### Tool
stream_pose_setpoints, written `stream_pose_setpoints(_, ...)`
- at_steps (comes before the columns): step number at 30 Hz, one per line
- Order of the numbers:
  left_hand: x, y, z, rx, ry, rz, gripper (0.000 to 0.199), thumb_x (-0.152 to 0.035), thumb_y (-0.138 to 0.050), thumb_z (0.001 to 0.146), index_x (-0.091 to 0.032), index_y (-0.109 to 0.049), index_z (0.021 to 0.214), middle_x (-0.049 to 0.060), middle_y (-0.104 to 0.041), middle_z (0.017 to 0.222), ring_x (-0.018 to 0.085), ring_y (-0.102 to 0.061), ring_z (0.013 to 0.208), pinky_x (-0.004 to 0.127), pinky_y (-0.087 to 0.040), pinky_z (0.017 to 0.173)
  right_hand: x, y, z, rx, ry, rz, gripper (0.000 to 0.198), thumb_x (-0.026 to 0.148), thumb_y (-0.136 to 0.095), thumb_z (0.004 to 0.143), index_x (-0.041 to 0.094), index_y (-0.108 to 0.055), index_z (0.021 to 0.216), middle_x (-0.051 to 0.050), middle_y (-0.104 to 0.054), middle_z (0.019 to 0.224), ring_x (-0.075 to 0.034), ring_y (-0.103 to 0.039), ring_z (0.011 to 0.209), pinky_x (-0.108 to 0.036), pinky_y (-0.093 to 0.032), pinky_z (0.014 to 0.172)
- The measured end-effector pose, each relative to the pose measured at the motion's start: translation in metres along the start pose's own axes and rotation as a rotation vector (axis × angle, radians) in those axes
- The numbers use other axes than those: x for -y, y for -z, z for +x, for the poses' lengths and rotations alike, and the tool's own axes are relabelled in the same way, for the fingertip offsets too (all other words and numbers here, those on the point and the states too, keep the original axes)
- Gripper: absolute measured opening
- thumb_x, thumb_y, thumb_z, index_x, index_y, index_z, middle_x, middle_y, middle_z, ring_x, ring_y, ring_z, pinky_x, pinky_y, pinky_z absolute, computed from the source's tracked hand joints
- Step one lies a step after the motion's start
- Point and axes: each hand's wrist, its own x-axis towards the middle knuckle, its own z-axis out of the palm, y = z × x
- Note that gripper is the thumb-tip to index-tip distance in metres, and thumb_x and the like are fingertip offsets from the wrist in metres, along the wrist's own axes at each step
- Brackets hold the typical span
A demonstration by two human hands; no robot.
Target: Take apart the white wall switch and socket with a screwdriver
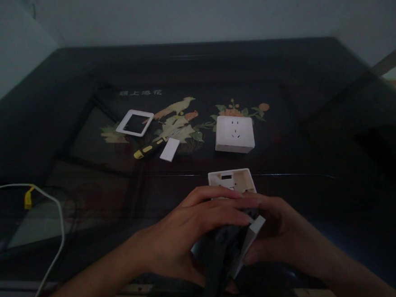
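Over near bench (pixel 287 158), left hand (pixel 206 216) and right hand (pixel 280 233) are holding black-backed module (pixel 230 241), grip curled snug; even pressure seems best.

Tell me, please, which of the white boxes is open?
The nearer box: its inside shows, whereas the farther box is covered by a socket face.

The near side of the open white box (pixel 243 179) is hidden by the left hand (pixel 196 221); the dark-and-white held piece (pixel 239 234) is partly covered and blurred. The white cable (pixel 61 219) is cut off by the lower edge.
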Motion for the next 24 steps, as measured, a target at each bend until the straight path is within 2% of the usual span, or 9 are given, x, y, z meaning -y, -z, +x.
stream_pose_setpoints(3,0.001,-0.001,0.0,0.011,0.005,-0.019,0.097,-0.039,-0.086,0.067,-0.027,-0.033,0.147,0.012,-0.053,0.145,0.03,-0.045,0.136,0.043,-0.043,0.109,0.0,0.0,0.0,0.012,0.0,0.017,0.038,0.008,-0.088,0.06,0.027,-0.075,0.091,0.005,-0.071,0.081,-0.01,-0.067,0.075,-0.019,-0.054,0.067)
stream_pose_setpoints(8,0.003,-0.005,-0.003,0.011,0.048,-0.111,0.096,-0.036,-0.087,0.066,-0.03,-0.034,0.145,0.01,-0.051,0.147,0.029,-0.045,0.137,0.044,-0.042,0.111,-0.001,0.001,-0.003,0.049,-0.016,0.059,0.045,0.006,-0.086,0.061,0.031,-0.073,0.096,0.006,-0.073,0.09,-0.009,-0.069,0.083,-0.019,-0.055,0.071)
stream_pose_setpoints(13,0.004,-0.012,-0.004,-0.092,0.133,-0.311,0.105,-0.037,-0.093,0.055,-0.034,-0.035,0.143,0.01,-0.05,0.144,0.034,-0.047,0.134,0.05,-0.045,0.106,0.001,-0.001,-0.006,0.067,-0.054,0.09,0.054,0.011,-0.083,0.071,0.032,-0.065,0.116,0.005,-0.075,0.099,-0.01,-0.071,0.089,-0.024,-0.056,0.079)
stream_pose_setpoints(17,0.0,-0.016,-0.006,-0.134,0.234,-0.425,0.106,-0.035,-0.094,0.054,-0.038,-0.034,0.143,0.007,-0.047,0.144,0.032,-0.048,0.133,0.05,-0.044,0.108,0.0,-0.003,-0.004,0.113,-0.037,0.179,0.06,0.012,-0.082,0.073,0.032,-0.06,0.125,0.004,-0.075,0.105,-0.009,-0.071,0.093,-0.023,-0.056,0.082)
stream_pose_setpoints(20,-0.003,-0.018,-0.008,-0.165,0.296,-0.485,0.104,-0.037,-0.094,0.056,-0.039,-0.036,0.142,0.006,-0.047,0.145,0.033,-0.05,0.131,0.05,-0.046,0.105,-0.002,-0.003,-0.002,0.125,-0.016,0.209,0.061,0.014,-0.082,0.074,0.032,-0.059,0.128,0.003,-0.075,0.109,-0.01,-0.071,0.097,-0.024,-0.055,0.083)
stream_pose_setpoints(24,-0.004,-0.022,-0.01,-0.217,0.339,-0.544,0.101,-0.04,-0.094,0.054,-0.039,-0.041,0.139,0.005,-0.051,0.14,0.034,-0.052,0.129,0.05,-0.046,0.104,-0.003,-0.001,-0.001,0.099,-0.014,0.177,0.058,0.014,-0.083,0.072,0.03,-0.062,0.124,0.003,-0.076,0.102,-0.01,-0.072,0.092,-0.024,-0.055,0.081)
